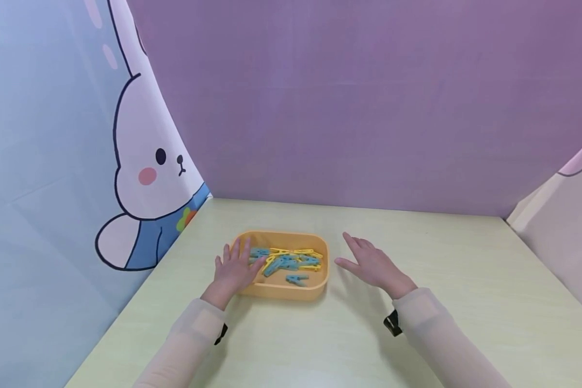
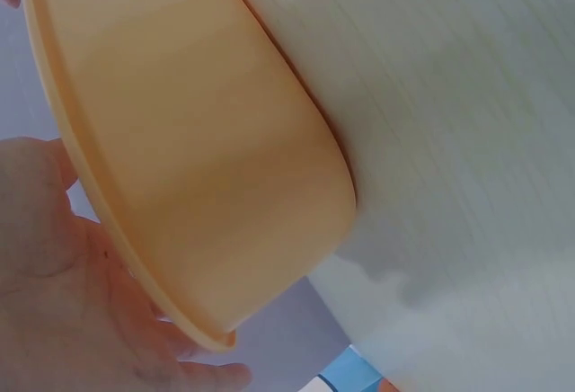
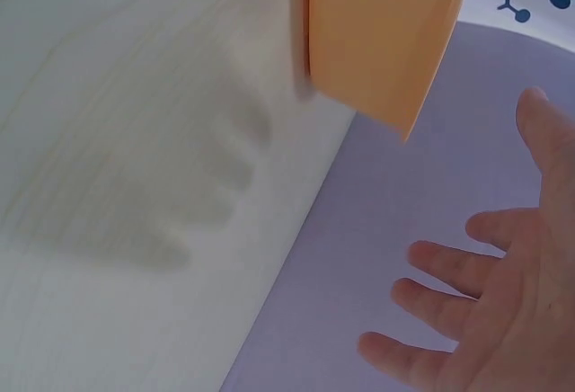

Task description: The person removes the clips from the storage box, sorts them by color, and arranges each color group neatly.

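An orange-yellow plastic basket (image 1: 281, 291) stands on the table, holding several blue clothespins (image 1: 298, 279) and yellow clothespins (image 1: 303, 251). Over the basket's left end is my left hand (image 1: 235, 271), fingers spread and straight. In the left wrist view its palm and fingers lie right along the rim (image 2: 108, 221). My right hand (image 1: 375, 268) hovers to the right of the basket, apart from it, with fingers extended and nothing held. The right wrist view shows those fingers (image 3: 449, 271) spread in the air, the basket's end (image 3: 382, 41) beyond them.
The pale wood-grain table (image 1: 456, 302) extends around the basket. A purple backdrop (image 1: 368, 108) rises behind its far edge. To the left hangs a light blue panel with a printed white rabbit (image 1: 145, 151); a whitish panel (image 1: 567, 231) borders the right side.
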{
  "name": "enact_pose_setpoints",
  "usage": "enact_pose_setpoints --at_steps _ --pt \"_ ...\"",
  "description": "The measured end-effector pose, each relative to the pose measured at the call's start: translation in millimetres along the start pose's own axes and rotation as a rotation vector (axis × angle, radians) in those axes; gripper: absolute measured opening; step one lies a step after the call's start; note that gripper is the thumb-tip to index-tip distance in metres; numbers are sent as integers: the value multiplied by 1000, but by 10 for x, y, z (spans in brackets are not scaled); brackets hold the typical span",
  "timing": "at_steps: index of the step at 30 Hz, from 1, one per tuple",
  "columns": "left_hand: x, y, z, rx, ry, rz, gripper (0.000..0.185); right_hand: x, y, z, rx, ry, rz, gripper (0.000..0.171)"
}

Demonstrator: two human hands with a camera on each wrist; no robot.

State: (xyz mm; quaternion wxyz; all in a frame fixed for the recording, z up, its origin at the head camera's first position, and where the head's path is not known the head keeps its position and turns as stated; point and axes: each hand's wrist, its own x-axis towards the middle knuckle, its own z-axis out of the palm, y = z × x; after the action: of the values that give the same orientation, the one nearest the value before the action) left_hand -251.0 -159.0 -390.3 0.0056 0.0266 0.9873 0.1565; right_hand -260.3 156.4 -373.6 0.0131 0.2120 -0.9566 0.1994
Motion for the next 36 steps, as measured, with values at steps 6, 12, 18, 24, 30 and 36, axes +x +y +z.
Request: enact_pose_setpoints --at_steps 6,12,18,24,30,36 --pt "0 -15 2 2 -8 -14 72 16 -17 18 14 -6 4 79" --pt "15 -46 0 4 -5 -18 72 33 -59 25 28 -7 -6 78" --pt "20 -74 -3 -5 0 -9 73 47 -105 35 40 -11 -16 76" --pt "14 -84 -8 -21 -8 -15 73 70 -155 36 47 -12 -27 81" --pt "10 -108 -36 -11 8 -33 74 107 -206 48 44 -3 -41 80" --pt "23 -151 -67 -15 18 -68 76 138 -266 53 50 -5 -47 81"
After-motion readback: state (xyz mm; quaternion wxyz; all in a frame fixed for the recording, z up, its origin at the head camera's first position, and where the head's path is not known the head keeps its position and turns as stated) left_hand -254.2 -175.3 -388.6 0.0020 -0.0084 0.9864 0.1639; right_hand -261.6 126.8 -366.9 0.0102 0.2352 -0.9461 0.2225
